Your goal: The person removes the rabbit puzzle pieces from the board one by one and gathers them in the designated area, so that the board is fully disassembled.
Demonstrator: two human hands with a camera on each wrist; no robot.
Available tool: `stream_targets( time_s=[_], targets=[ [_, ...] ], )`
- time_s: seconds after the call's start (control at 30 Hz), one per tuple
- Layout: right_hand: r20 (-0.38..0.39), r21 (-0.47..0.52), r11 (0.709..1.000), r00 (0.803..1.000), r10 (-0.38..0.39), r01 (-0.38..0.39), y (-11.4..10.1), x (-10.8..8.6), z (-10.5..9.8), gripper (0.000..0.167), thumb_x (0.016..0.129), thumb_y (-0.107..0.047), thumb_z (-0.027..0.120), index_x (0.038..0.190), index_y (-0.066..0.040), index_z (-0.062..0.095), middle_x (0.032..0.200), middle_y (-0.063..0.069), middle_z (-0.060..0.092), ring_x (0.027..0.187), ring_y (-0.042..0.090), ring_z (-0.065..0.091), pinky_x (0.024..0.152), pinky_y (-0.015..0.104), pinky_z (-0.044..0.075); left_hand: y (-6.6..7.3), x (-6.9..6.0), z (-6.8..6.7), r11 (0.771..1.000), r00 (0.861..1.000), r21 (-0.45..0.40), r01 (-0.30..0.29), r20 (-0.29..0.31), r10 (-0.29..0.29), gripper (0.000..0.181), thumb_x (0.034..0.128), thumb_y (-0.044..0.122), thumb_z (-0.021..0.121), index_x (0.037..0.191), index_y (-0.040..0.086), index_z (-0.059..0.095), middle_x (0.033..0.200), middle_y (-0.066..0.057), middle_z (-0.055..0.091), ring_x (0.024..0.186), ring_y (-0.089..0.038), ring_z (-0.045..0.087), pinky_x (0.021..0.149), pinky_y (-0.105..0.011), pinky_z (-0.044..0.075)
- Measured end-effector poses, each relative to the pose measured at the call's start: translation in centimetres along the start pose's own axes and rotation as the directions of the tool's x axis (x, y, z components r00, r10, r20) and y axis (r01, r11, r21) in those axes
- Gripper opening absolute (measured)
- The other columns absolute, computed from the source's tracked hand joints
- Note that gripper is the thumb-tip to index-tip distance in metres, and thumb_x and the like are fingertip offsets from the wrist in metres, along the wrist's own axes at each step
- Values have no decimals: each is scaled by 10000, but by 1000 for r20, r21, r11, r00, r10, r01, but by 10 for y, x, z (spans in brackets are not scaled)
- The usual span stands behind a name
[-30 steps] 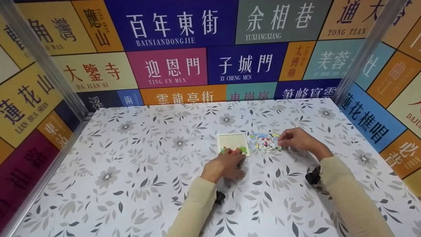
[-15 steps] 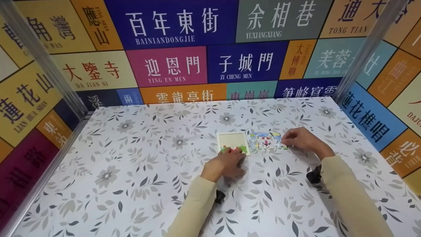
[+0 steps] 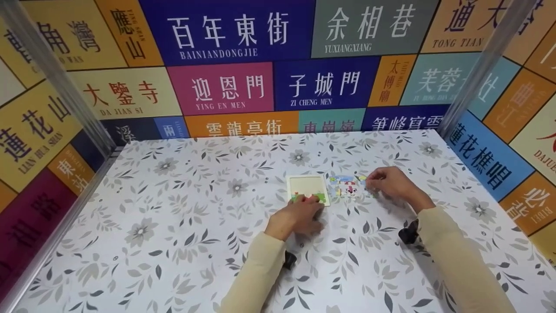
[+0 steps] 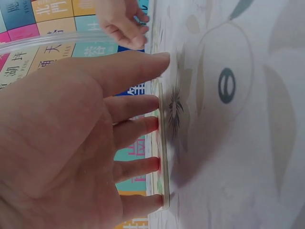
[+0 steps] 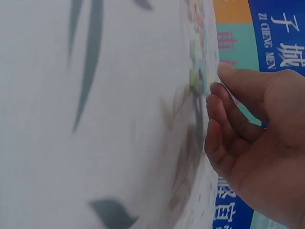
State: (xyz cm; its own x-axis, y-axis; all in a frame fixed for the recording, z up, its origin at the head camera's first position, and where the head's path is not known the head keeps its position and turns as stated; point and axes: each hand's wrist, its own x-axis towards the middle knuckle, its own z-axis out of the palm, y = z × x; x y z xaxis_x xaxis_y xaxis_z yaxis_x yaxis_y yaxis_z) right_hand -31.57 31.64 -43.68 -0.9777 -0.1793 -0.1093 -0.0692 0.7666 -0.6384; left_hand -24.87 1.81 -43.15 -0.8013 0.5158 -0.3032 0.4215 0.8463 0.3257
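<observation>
The left hand (image 3: 299, 216) rests its fingertips on the near edge of a square, white-rimmed puzzle tray (image 3: 326, 187). In the left wrist view the left hand (image 4: 62, 138) has nearly straight fingers pressing the thin tray (image 4: 164, 143). Red and green artwork shows beside the fingertips. Right of the tray lies a cluster of colourful puzzle pieces (image 3: 349, 188). At its right side is the right hand (image 3: 393, 184). Seen from the right wrist, the right hand (image 5: 267, 133) has loosely bent fingers beside the pieces (image 5: 194, 78); no piece shows between thumb and forefinger.
A white table covering (image 3: 195, 248) with grey flowers and leaves lies under everything. Behind it stands a wall of coloured sign panels (image 3: 234, 87), with metal posts at the left and right corners.
The right hand shifted slightly right, then back left beside the pieces. Some pieces at the cluster's right side have shifted a little. The left hand has stayed on the tray.
</observation>
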Motion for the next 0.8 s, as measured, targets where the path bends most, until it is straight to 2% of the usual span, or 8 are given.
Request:
stream_targets(
  time_s=[0.13, 0.3, 0.43, 0.53, 0.63, 0.8],
  targets=[
    [-4, 26, 998, 998, -59, 59, -22, 6, 9, 248, 999, -233, 621, 1115, -33, 708, 1105, 183, 691, 929, 281, 656, 731, 294, 497, 0, 1, 1, 1000, 1000, 12, 7, -3, -7, 584, 972, 364, 620, 1520, 260, 447, 1649, 75, 302, 1551, -285, 211, 1270, -500, 184],
    [25, 78, 990, 992, -123, 120, -49, 14, 27, 252, 1001, -235, 619, 1113, -28, 707, 1091, 178, 699, 946, 322, 652, 735, 290, 501, 6, -1, 3, 997, 1000, 72, 7, -13, -6, 523, 964, 352, 620, 1465, 245, 514, 1631, 63, 343, 1540, -275, 237, 1264, -546, 165],
    [33, 105, 985, 990, -140, 136, -65, 24, 43, 226, 997, -223, 625, 1103, -45, 713, 1085, 156, 706, 917, 238, 638, 752, 284, 498, 15, -5, 5, 993, 1000, 118, -8, -17, 10, 468, 955, 341, 622, 1399, 206, 561, 1627, 23, 354, 1539, -264, 247, 1253, -552, 202],
    [41, 123, 983, 989, -143, 137, -74, 30, 56, 227, 995, -219, 627, 1112, -45, 715, 1088, 142, 709, 920, 169, 635, 787, 273, 499, 18, -8, 5, 995, 1000, 104, 3, -7, -2, 551, 956, 352, 631, 1472, 219, 491, 1658, -8, 298, 1558, -268, 211, 1255, -542, 208],
    [57, 145, 979, 987, -152, 142, -83, 33, 67, 249, 994, -215, 629, 1142, -31, 709, 1107, 154, 710, 934, 172, 649, 811, 285, 514, 20, -11, 6, 996, 1000, 85, 27, -2, -27, 655, 957, 371, 642, 1550, 259, 387, 1675, -22, 256, 1565, -267, 192, 1260, -526, 203],
    [93, 177, 976, 985, -149, 130, -92, 37, 79, 278, 986, -229, 641, 1188, -47, 702, 1179, 148, 704, 1031, 210, 661, 885, 327, 535, 22, -11, 7, 998, 999, 54, 38, 29, -40, 638, 970, 365, 625, 1554, 317, 373, 1689, -14, 205, 1574, -264, 148, 1272, -499, 177]
  ],
)
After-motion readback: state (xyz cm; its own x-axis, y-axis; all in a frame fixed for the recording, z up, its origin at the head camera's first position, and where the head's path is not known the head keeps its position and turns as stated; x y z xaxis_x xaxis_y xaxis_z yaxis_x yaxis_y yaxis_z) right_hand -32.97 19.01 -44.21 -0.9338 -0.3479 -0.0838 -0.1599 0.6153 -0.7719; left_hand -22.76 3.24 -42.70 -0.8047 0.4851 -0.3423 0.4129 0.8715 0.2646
